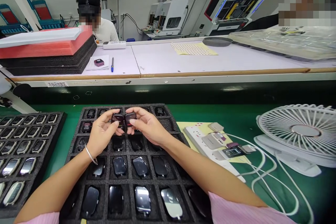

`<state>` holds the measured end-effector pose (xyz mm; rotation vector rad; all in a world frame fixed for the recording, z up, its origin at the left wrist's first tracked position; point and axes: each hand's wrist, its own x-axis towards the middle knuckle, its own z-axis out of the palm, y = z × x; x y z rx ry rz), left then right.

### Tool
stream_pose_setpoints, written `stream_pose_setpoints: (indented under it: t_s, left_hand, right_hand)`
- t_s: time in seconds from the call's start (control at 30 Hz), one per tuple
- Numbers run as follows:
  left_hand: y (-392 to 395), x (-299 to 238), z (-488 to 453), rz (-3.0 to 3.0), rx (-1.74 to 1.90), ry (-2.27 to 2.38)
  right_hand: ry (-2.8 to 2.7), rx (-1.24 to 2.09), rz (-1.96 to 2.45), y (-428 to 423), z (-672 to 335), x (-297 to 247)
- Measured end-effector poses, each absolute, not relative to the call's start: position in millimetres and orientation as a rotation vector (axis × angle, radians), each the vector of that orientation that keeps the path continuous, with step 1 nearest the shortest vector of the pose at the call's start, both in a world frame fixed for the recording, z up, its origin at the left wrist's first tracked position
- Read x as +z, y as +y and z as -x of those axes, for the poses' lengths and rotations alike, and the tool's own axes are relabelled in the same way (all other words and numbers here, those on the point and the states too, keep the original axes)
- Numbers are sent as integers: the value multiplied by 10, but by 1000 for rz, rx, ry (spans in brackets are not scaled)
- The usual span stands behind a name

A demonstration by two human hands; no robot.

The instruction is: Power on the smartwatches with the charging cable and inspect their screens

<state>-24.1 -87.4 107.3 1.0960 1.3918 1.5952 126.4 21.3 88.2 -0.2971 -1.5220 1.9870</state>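
Observation:
Over the far rows of a black foam tray point(168, 126), my left hand point(101, 134) pinches a small dark maroon device point(118, 119). My right hand point(148, 126) holds a second maroon device point(130, 118) right beside it, the two almost touching. The tray's cells hold several glossy black devices point(141, 199), screens up. A silver bangle sits on my left wrist.
A second foam tray point(56, 120) of devices lies at the left. To the right are a white power strip point(207, 143) with plugged chargers, white cables and a white desk fan point(299, 133). Beyond a raised white bench point(183, 63), another person point(98, 24) sits by stacked foam sheets point(52, 52).

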Motion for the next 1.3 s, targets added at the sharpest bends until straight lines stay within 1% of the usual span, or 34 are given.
stream_pose_setpoints:
  t_s: [0.4,0.63,0.87,1.3]
  left_hand:
    - [-885,1031,248,-1056,1592,1350]
    - [-862,1006,229,-1027,1600,1409]
    - [-879,989,259,-979,1586,1325]
    - [-812,974,275,-624,1554,1256]
  right_hand:
    - [-1487,2039,259,207,-1286,851]
    - [-1474,2070,289,210,-1276,812]
    - [-1485,2102,271,230,-1293,774]
    - [-1207,2340,566,364,-1297,747]
